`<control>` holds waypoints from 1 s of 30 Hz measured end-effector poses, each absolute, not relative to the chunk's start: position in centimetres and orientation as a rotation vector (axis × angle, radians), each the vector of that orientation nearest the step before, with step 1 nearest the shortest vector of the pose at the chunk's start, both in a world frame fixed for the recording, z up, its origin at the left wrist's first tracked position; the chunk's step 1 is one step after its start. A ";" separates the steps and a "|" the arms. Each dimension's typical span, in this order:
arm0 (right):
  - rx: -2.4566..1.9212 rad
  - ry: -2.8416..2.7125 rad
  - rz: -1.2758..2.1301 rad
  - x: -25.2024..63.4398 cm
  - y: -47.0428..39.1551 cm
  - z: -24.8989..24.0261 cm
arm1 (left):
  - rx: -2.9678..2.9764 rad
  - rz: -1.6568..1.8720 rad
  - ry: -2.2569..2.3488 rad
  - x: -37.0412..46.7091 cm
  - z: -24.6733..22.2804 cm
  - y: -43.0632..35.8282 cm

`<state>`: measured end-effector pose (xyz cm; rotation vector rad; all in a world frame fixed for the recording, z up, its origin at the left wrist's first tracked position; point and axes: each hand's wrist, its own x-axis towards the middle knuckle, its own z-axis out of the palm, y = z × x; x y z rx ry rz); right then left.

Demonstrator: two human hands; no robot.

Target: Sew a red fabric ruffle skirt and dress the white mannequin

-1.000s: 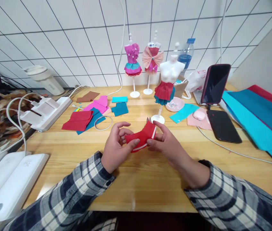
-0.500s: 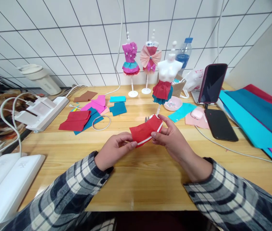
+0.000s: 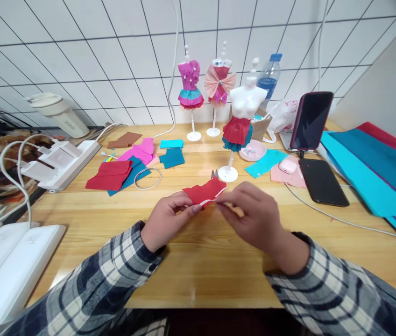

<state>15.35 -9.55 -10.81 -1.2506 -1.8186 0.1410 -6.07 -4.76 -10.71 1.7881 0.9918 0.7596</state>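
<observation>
Pinching the left end of the red fabric piece (image 3: 205, 190) above the tabletop (image 3: 198, 270), the left hand (image 3: 168, 217) steadies it while the white strip (image 3: 207, 202) now looks wavy and the right hand (image 3: 254, 219), shifted off the fabric's right end, pinches narrowly at that strip, apparently making it the work's focus.

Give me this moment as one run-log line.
left hand: holding red piece | right hand: pinching white strip at its edge | beyond: white mannequin in red-and-teal skirt
</observation>
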 end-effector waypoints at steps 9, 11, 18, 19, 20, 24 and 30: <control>-1.223 -2.030 0.215 14.4 -9.9 -11.5 | 1.889 0.768 0.881 -5.6 -11.0 -5.4; -1.234 -2.037 0.213 14.4 -9.9 -11.4 | 1.956 0.795 0.901 -5.5 -10.9 -5.5; -1.315 -2.102 0.020 13.7 -10.7 -11.2 | 2.139 0.839 1.062 -5.1 -10.4 -6.1; -1.323 -2.101 0.002 13.6 -10.8 -11.1 | 2.152 0.848 1.082 -5.0 -10.4 -6.1; -1.335 -2.092 0.003 13.5 -10.8 -11.1 | 2.161 0.860 1.095 -5.0 -10.4 -6.2; -1.391 -1.962 0.206 13.0 -10.6 -11.0 | 2.173 0.918 1.065 -4.8 -10.6 -6.4; -1.417 -1.687 0.672 12.9 -10.0 -11.0 | 2.129 0.928 1.030 -4.9 -10.7 -6.3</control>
